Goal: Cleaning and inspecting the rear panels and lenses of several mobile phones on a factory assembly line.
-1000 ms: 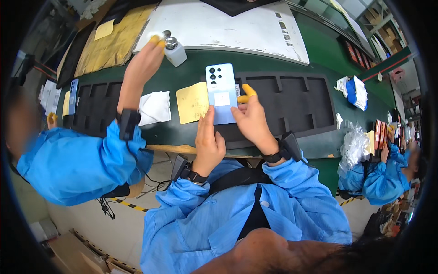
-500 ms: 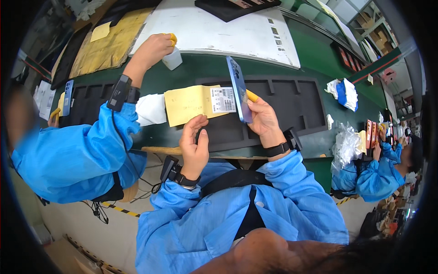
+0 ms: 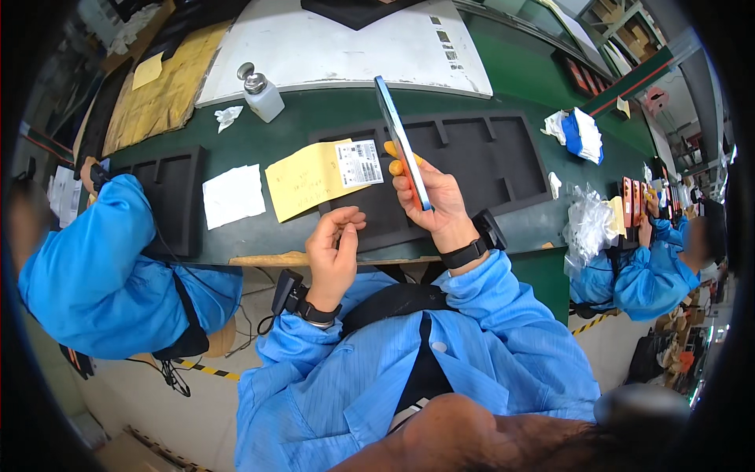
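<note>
My right hand (image 3: 436, 203) grips a blue smartphone (image 3: 403, 145), held up on edge above the black foam tray (image 3: 464, 161). Yellow finger covers show on the fingertips of that hand. My left hand (image 3: 334, 256) hovers at the table's front edge, fingers loosely bent, thumb apart, with nothing visible in it. Beyond it lies a yellow paper (image 3: 303, 185) with a white printed label (image 3: 360, 163) on its right end. The paper overlaps the left part of the tray. To its left rests a white cloth (image 3: 234, 197).
A white pump bottle (image 3: 266, 102) with a metal top stands behind the cloth, beside a crumpled tissue (image 3: 228, 118). On the left, a co-worker's sleeve (image 3: 86, 267) is next to another black tray (image 3: 169, 189). Clear plastic bags (image 3: 588, 236) and a blue-and-white bundle (image 3: 580, 135) lie right.
The phone has turned more edge-on in my right hand. My left fingers have curled slightly. The co-worker's arm has drawn back from the pump bottle to the far left.
</note>
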